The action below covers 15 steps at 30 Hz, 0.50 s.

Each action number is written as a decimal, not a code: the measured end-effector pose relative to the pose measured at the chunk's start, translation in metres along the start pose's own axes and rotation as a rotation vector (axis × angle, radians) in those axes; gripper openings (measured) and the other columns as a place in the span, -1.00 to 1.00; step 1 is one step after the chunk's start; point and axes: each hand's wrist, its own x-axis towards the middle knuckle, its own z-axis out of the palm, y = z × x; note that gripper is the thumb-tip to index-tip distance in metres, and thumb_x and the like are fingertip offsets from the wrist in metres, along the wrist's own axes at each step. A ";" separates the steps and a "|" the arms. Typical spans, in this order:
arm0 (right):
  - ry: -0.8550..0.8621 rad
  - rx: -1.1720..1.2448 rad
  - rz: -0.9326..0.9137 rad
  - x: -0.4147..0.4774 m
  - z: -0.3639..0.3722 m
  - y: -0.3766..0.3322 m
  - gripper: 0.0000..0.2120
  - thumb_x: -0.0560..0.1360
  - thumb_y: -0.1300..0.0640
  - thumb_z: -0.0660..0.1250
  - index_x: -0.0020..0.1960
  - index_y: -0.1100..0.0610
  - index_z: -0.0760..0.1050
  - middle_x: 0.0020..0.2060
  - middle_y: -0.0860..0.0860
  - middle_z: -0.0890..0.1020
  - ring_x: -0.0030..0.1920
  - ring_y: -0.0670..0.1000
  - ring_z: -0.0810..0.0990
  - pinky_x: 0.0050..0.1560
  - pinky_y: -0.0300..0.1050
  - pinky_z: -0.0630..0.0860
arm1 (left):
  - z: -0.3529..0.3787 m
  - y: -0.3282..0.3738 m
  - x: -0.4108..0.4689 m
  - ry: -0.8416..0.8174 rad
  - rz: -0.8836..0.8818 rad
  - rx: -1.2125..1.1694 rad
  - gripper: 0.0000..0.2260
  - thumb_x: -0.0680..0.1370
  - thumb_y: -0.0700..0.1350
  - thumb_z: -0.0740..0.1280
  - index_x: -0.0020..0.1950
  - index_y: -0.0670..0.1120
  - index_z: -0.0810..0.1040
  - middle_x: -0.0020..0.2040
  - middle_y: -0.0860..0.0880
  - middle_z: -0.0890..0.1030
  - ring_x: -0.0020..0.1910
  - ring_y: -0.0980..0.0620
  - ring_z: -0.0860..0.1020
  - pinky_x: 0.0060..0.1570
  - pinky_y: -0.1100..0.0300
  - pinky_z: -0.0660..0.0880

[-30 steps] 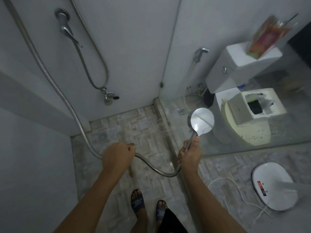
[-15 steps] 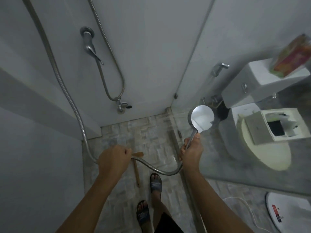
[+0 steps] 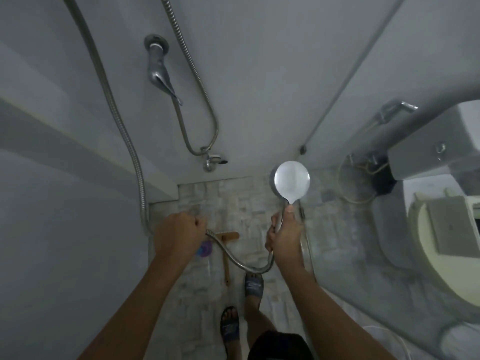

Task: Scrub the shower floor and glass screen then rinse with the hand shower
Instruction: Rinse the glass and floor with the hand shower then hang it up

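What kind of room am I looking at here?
Most likely a small home bathroom, seen from inside the shower stall: the right hand holds a hand shower, there is a wall-mounted mixer tap, and a toilet stands beyond the glass screen.

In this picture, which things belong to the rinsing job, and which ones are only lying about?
For the job: hand shower, held by the right hand; its hose, gripped by the left hand; wooden brush on the shower floor; glass screen.
Just about: toilet, box on its lid, bidet sprayer.
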 end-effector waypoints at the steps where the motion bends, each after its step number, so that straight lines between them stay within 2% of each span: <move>1: -0.002 0.006 0.008 0.000 0.005 0.004 -0.43 0.50 -0.38 0.11 -0.38 0.09 0.35 -0.55 0.06 0.27 -0.57 -0.02 0.21 -0.48 -0.22 0.17 | 0.002 -0.007 0.000 -0.009 -0.021 -0.003 -0.55 0.57 -0.02 0.27 -0.51 -0.08 0.32 -0.52 -0.04 0.38 -0.52 -0.04 0.39 -0.50 0.22 0.18; 3: -0.043 -0.029 0.038 -0.001 0.016 0.014 -0.41 0.53 -0.36 0.11 -0.33 0.15 0.38 -0.54 0.07 0.28 -0.56 -0.02 0.23 -0.48 -0.22 0.18 | 0.007 -0.025 0.000 -0.024 -0.083 -0.006 -0.58 0.58 -0.03 0.24 -0.48 -0.10 0.36 -0.50 -0.08 0.44 -0.50 -0.05 0.43 -0.49 0.22 0.22; 6: -0.083 -0.036 0.039 -0.004 0.032 0.030 -0.34 0.38 -0.45 0.10 -0.25 0.19 0.40 -0.53 0.08 0.28 -0.55 -0.02 0.25 -0.49 -0.24 0.22 | 0.008 -0.047 -0.006 -0.021 -0.157 0.005 -0.55 0.59 0.02 0.23 -0.46 -0.15 0.48 -0.47 -0.10 0.53 -0.49 -0.07 0.51 -0.46 0.20 0.38; 8: -0.099 -0.043 0.053 -0.005 0.043 0.039 -0.32 0.33 -0.50 0.14 -0.24 0.18 0.42 -0.51 0.08 0.30 -0.53 -0.03 0.26 -0.47 -0.24 0.23 | 0.006 -0.058 -0.011 -0.012 -0.204 0.004 -0.53 0.59 0.04 0.24 -0.47 -0.15 0.48 -0.50 -0.07 0.50 -0.52 -0.02 0.46 -0.49 0.23 0.33; 11: -0.103 -0.051 0.049 -0.008 0.057 0.046 -0.30 0.30 -0.53 0.18 -0.24 0.16 0.42 -0.47 0.08 0.30 -0.50 -0.03 0.26 -0.44 -0.24 0.21 | 0.004 -0.076 -0.020 -0.005 -0.241 0.001 -0.54 0.58 -0.01 0.26 -0.51 -0.12 0.37 -0.53 -0.05 0.42 -0.55 0.00 0.37 -0.50 0.23 0.25; 13: -0.085 -0.048 0.026 -0.008 0.060 0.047 -0.27 0.32 -0.55 0.18 -0.26 0.17 0.41 -0.45 0.13 0.29 -0.50 0.01 0.25 -0.45 -0.19 0.22 | 0.003 -0.086 -0.025 0.000 -0.270 -0.006 -0.54 0.58 -0.01 0.25 -0.51 -0.12 0.37 -0.53 -0.06 0.42 -0.55 -0.01 0.37 -0.50 0.21 0.27; 15: -0.049 -0.047 0.018 -0.006 0.058 0.047 -0.31 0.42 -0.50 0.14 -0.27 0.17 0.40 -0.48 0.13 0.29 -0.53 0.00 0.26 -0.47 -0.18 0.24 | 0.003 -0.092 -0.030 -0.005 -0.300 0.001 -0.54 0.59 0.00 0.24 -0.49 -0.14 0.41 -0.52 -0.07 0.44 -0.54 -0.02 0.40 -0.49 0.22 0.30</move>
